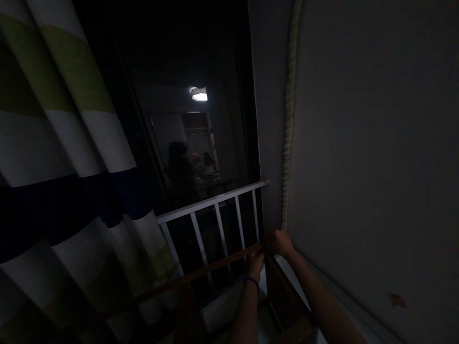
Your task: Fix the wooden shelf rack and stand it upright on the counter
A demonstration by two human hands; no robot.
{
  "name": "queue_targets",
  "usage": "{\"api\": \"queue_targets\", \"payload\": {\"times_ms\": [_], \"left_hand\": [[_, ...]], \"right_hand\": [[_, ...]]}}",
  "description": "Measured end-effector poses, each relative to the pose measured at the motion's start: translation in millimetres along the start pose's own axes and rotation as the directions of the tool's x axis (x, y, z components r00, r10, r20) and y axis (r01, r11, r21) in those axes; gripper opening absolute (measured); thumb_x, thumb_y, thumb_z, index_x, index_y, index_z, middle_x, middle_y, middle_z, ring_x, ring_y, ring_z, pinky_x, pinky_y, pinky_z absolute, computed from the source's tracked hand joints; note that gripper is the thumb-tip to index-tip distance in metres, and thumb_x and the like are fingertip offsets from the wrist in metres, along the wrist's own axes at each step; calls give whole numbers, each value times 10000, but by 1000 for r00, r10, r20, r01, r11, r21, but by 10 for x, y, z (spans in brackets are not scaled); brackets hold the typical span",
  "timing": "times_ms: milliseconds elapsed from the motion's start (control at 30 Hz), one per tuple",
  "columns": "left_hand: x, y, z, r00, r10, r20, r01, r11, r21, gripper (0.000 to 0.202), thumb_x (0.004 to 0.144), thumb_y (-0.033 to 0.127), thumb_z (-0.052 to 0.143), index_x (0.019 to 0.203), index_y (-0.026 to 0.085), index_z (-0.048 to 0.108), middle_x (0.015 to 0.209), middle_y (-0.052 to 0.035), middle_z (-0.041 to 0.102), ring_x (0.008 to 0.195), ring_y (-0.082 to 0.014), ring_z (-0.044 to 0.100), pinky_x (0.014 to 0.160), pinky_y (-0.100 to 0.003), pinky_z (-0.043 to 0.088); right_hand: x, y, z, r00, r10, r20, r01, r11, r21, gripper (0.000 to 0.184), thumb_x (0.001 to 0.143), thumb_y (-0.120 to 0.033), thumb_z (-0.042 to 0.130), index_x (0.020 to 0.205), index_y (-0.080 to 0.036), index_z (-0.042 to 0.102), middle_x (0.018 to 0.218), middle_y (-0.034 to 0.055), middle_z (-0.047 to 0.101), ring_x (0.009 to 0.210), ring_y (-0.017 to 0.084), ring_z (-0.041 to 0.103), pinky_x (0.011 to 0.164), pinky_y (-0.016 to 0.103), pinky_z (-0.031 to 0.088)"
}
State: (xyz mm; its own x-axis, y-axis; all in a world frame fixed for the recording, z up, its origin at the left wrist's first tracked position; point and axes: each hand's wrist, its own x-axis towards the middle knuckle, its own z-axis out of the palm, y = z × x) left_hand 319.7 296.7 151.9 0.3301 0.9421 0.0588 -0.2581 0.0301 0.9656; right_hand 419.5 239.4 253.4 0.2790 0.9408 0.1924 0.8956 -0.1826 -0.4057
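In the dim head view, a brown wooden frame runs from the lower left up to a corner near the wall. My right hand is at that corner, its fingers curled and closed on the wood. Just below and to the left, my left hand is closed against the underside of the same frame, with a dark band round its wrist. Its fingertips are hidden behind the wood. Darkness makes it hard to see whether anything small lies between the fingers.
A white metal railing crosses the dark window, which reflects a lamp and a room. A striped curtain hangs at left. A wrapped pipe runs down beside the grey wall at right.
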Motion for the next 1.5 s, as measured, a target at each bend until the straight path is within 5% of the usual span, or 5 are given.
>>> {"api": "queue_targets", "payload": {"times_ms": [267,1500], "left_hand": [[104,-156,-85,999,32,17,-34,994,100,228,590,226,596,778,120,668,819,-67,674,865,-228,589,822,-345,432],[-15,63,-30,997,-78,0,78,997,-21,229,538,214,670,749,127,681,803,-75,676,819,-217,585,801,-330,414]], "right_hand": [[-37,-37,-7,1000,-9,17,10,999,-53,275,767,-244,438,950,-281,640,940,18,672,884,174,606,709,234,441],[1,-51,20,993,-75,90,88,985,-149,287,747,-199,398,877,-228,651,956,77,642,878,200,599,673,255,418]]}}
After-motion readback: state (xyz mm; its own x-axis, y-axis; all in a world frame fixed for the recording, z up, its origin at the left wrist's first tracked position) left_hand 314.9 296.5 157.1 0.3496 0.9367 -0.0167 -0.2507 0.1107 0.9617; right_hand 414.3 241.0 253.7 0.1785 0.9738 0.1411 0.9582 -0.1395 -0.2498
